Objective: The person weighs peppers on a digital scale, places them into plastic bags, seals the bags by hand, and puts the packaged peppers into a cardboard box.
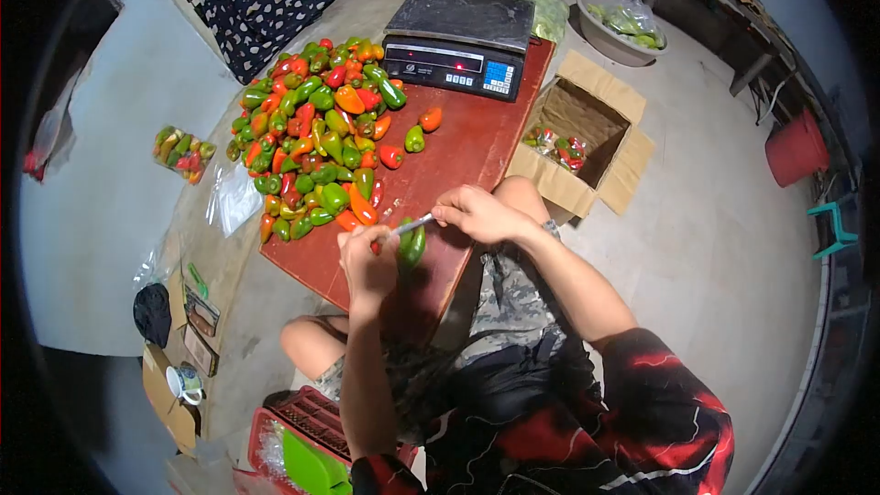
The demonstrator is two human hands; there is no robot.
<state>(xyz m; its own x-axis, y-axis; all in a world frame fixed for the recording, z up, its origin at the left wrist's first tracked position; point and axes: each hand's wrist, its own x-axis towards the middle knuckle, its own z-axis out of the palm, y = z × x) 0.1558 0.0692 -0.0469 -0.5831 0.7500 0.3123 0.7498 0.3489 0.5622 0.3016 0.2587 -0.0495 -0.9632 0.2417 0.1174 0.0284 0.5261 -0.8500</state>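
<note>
Between my two hands a pale, narrow twist of plastic is pulled tight, apparently the mouth of a clear plastic bag [412,225]. My left hand [368,266] is closed on its left end, and my right hand [478,214] pinches the other end. Just below the twist are green peppers [413,246]; whether they are inside the bag is hard to make out. Something red shows by my left fingers. Beyond my left hand, a large heap of red, orange and green peppers [316,133] covers the far left of the red table [440,165].
A digital scale [458,41] stands at the table's back. On the floor to the right is an open cardboard box [587,128] with bagged peppers. Clear plastic bags [236,197] lie left of the heap, near a filled bag of peppers [183,153]. A red crate [302,440] is beside me.
</note>
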